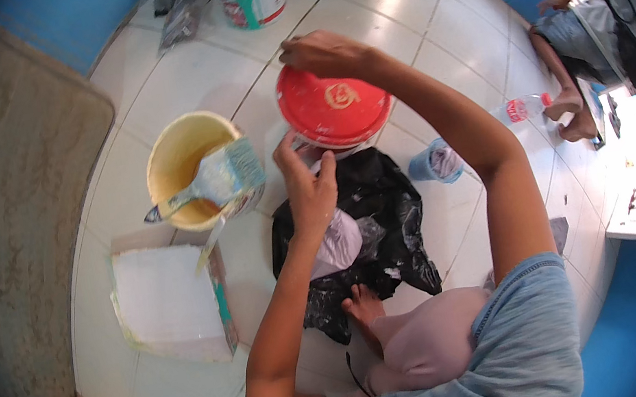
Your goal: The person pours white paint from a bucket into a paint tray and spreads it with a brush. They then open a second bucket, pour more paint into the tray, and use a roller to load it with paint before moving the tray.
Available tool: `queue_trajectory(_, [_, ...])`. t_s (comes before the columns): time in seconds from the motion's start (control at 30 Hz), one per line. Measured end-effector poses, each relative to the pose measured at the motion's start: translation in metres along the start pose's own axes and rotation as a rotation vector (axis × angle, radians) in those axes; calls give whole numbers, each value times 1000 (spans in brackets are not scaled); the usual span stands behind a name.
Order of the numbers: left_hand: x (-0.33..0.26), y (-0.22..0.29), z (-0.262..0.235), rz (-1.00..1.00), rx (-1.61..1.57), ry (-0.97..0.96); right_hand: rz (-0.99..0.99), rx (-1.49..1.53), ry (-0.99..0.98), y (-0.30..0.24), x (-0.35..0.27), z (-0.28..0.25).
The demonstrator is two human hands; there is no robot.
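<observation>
While the right hand (325, 53) presses flat on the red lid (333, 110) and the left hand (308, 183) pinches its near rim, a sudden pop could splash paint. Beside the lid, the brush (213, 181) balanced on the yellow bucket (164, 160) could get knocked off

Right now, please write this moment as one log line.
left hand: on near rim of red lid | right hand: on far rim | brush: across yellow bucket

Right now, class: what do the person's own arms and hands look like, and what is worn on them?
Both forearms are bare. The left hand and right hand wear no gloves or rings that show. A blue-grey short sleeve covers the right upper arm.
</observation>
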State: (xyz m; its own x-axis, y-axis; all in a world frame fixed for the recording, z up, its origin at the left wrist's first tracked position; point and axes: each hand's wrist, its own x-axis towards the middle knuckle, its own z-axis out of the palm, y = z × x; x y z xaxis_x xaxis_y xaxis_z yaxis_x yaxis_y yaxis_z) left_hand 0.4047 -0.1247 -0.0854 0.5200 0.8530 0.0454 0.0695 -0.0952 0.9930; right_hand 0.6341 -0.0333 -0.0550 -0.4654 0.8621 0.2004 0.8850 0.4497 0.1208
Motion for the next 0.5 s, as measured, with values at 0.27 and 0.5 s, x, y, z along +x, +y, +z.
queue_trajectory(0.27, [34,-18,11,27,-7,166,-41,38,-251,-4,21,-24])
queue_trajectory(0.5, [49,-20,10,-9,-77,76,-172,-1,-116,-7,32,-31])
